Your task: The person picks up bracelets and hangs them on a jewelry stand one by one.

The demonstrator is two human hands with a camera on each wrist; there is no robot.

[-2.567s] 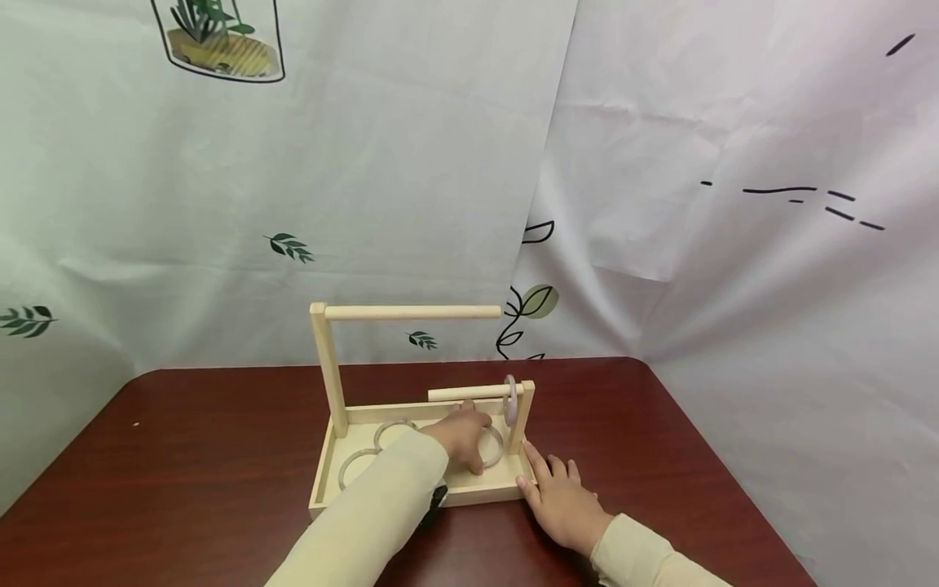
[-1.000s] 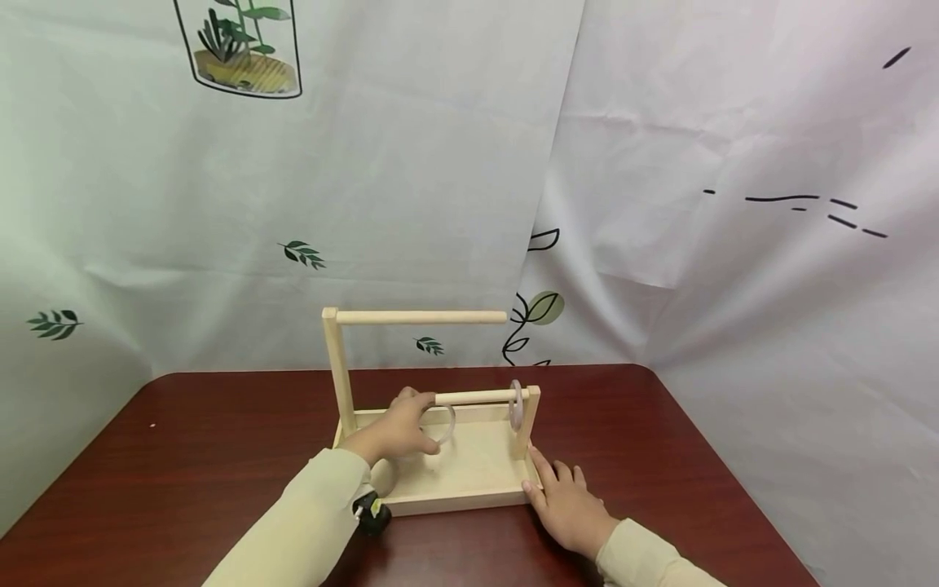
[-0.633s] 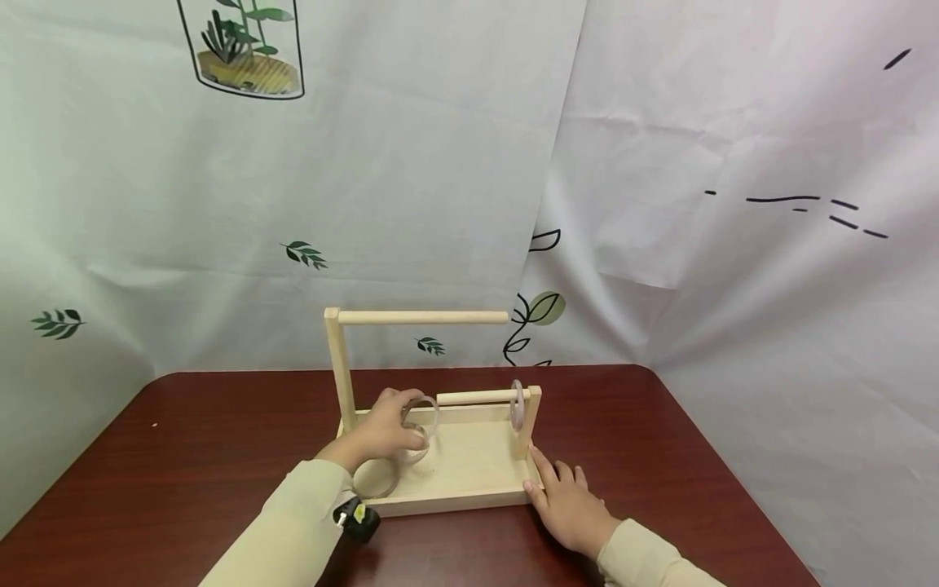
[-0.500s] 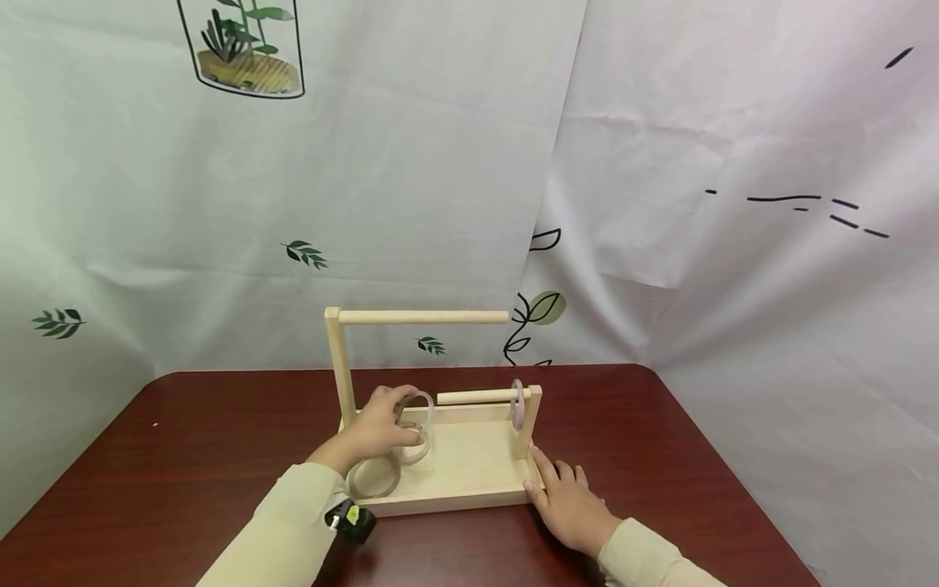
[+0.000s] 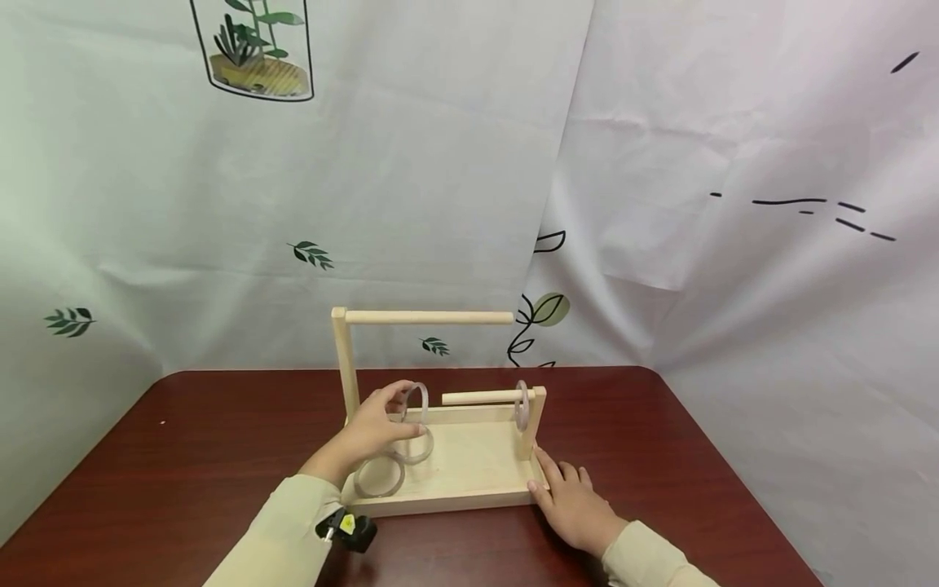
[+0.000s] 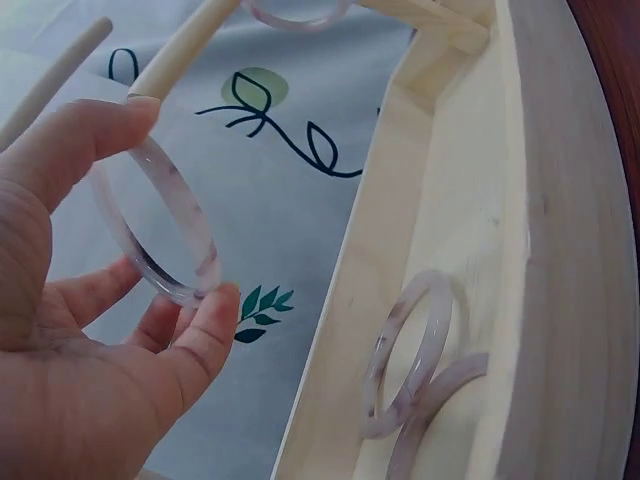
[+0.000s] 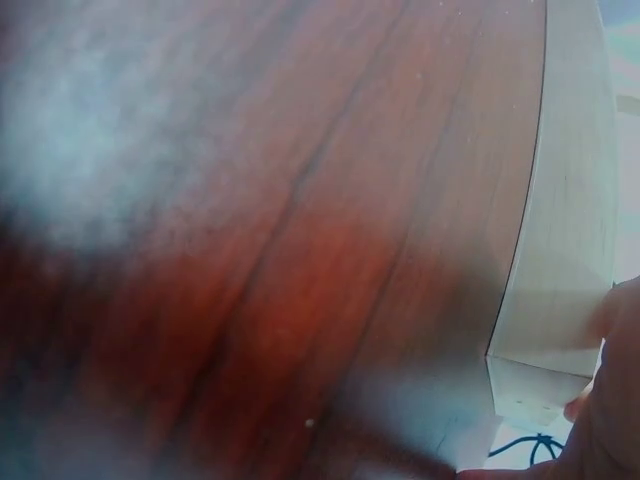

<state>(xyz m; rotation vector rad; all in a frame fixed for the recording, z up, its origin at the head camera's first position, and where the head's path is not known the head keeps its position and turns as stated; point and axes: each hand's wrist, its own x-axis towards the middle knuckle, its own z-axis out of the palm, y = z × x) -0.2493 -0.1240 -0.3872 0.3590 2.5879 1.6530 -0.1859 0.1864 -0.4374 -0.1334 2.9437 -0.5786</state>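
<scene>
My left hand (image 5: 367,432) pinches a pale, translucent bangle (image 6: 190,215) between thumb and fingertips, holding it upright above the left part of a wooden tray stand (image 5: 455,503). In the head view this bangle is just left of the free end of the lower rod (image 5: 473,398). Another bangle (image 5: 526,412) hangs on that rod near its right post. Two more lie in the tray's left part: a rear bangle (image 5: 431,448) and a front bangle (image 5: 400,481), overlapping in the left wrist view. My right hand (image 5: 575,509) rests at the tray's front right corner, fingers along the side wall.
A higher rod (image 5: 429,317) runs rightward from the tall left post (image 5: 345,367), above and behind the held bangle. The stand sits on a dark red wooden table (image 5: 242,440). A printed white cloth (image 5: 440,163) hangs behind it.
My left hand has picked up a bangle from the tray's right part, carried it left and turned it upright beside the lower rod's end. The right hand stays at the corner.
</scene>
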